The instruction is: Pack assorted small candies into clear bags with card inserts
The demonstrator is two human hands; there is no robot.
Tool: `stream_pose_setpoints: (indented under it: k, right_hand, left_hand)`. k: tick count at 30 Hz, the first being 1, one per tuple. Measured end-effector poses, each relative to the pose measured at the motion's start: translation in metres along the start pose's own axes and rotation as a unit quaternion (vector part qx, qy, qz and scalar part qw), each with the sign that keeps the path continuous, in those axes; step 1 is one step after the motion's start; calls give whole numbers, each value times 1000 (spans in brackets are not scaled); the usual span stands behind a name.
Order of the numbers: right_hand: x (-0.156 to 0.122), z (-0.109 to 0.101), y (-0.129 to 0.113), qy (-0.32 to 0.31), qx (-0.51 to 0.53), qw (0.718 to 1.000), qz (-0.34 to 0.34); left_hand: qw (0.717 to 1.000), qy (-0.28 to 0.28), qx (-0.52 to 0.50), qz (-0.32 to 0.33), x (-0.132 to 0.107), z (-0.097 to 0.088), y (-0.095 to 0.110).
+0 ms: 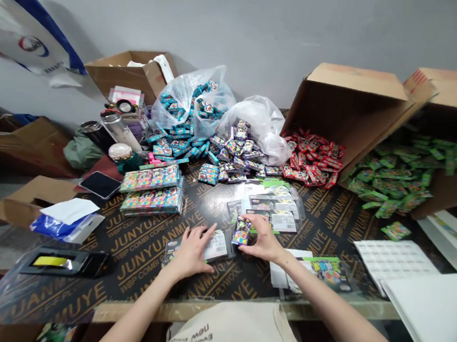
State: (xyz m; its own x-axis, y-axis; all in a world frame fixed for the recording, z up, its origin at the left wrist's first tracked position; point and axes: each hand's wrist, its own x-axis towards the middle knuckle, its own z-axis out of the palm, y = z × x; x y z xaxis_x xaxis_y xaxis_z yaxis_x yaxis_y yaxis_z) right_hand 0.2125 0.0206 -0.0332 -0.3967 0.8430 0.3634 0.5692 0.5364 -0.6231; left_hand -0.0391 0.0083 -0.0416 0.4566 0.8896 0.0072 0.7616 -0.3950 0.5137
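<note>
My right hand (pixel 262 241) pinches a small dark purple candy-like packet (pixel 242 230) between thumb and fingers, just above the table. My left hand (pixel 192 253) lies with spread fingers over a flat printed sleeve (pixel 217 246), which it partly covers. Beyond my right hand, several similar flat printed sleeves (pixel 274 204) overlap in clear plastic. Nearer my right forearm lies a green printed sleeve (pixel 326 271) beside white paper. To the left, filled packs (pixel 152 198) of colourful packets are stacked in rows.
Along the back are heaps of blue packets (pixel 180 141), purple packets (pixel 236 153), red packets (pixel 315 155) and green packets (pixel 399 175), some in plastic bags or tipped cartons (pixel 350 105). A phone (pixel 99 184), flasks (pixel 120 130) and a tape dispenser (pixel 66 263) lie left; a white sticker sheet (pixel 396 259) lies right.
</note>
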Motion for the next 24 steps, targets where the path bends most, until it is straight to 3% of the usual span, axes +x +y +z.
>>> stream_pose_setpoints:
  k: [4, 10, 15, 19, 20, 22, 23, 24]
  right_hand:
    - [-10, 7, 8, -60, -7, 998, -2]
    - [-9, 9, 4, -154, 58, 986, -20]
    - [-16, 11, -4, -20, 22, 998, 47]
    - [-10, 4, -1, -83, 42, 996, 12]
    - [-3, -2, 7, -62, 19, 998, 14]
    - [16, -22, 34, 52, -69, 994, 70]
    - [28, -34, 52, 129, -121, 976, 125]
    - [40, -48, 72, 159, -166, 958, 171]
  left_hand:
    - [999, 18, 32, 19, -7, 5, -9]
    - [997, 9, -12, 74, 1, 2, 1]
    - [998, 46, -28, 35, 8, 3, 2]
    - [998, 50, -30, 36, 12, 10, 0]
    - [998, 47, -27, 40, 12, 13, -2]
    - [998, 41, -13, 44, 11, 21, -5]
    - [998, 39, -4, 47, 10, 25, -8]
    - [998, 37, 6, 52, 9, 30, -11]
